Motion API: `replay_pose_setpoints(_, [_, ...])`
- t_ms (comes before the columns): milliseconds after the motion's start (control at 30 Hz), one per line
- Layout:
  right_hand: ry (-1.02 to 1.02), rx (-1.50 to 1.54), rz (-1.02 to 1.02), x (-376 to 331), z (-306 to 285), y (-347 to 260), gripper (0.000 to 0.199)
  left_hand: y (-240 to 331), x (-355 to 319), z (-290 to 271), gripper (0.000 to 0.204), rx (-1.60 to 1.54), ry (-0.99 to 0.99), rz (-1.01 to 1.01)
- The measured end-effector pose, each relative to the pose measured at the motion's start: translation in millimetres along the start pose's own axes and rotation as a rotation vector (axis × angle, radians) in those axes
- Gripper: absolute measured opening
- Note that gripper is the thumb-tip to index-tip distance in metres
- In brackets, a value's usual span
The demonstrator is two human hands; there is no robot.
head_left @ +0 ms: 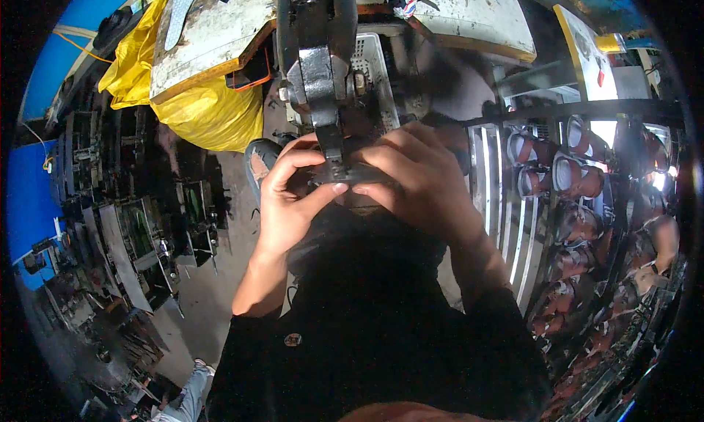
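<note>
A dark machine arm (315, 63) comes down from the top middle and narrows to a black tip between my hands. Under that tip lies a dark, narrow piece (361, 174) whose kind I cannot make out. My left hand (287, 191) pinches its left end, thumb and fingers bent close to the tip. From the other side my right hand (422, 176) grips it, fingers curled over the top and thumb in front. Both thumbs nearly meet below the tip. Shadow and my fingers hide most of the piece.
Worn white tabletops stand at the left (213, 33) and right (477, 15) of the machine. A yellow sack (209, 118) bulges below the left one. Behind the machine sits a white perforated basket (378, 77). Brown shoes (579, 173) fill a rack at right; metal equipment (128, 250) stands left.
</note>
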State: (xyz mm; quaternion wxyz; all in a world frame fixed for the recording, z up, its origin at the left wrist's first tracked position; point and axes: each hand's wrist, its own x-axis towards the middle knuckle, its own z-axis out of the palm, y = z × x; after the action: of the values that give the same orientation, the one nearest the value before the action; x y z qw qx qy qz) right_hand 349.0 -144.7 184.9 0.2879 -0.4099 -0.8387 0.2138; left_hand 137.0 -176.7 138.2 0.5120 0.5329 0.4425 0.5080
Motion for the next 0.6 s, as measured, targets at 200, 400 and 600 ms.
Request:
replay_pose_setpoints(200, [0.206,0.534,0.255,-53.1,48.2,65.6,0.089,-14.0,-1.9,1.8,0.043,-0.226,0.025,-0.014])
replay_pose_setpoints(400, [0.189,1.015,0.452,-116.9,134.9,140.8,0.093,-30.9,-7.9,6.9,0.045,-0.693,0.071,-0.127])
replay_pose_setpoints(600, [0.080,1.054,0.503,-131.0,55.5,175.1,0.064,-51.4,-8.6,11.8,0.057,-0.851,0.047,-0.117])
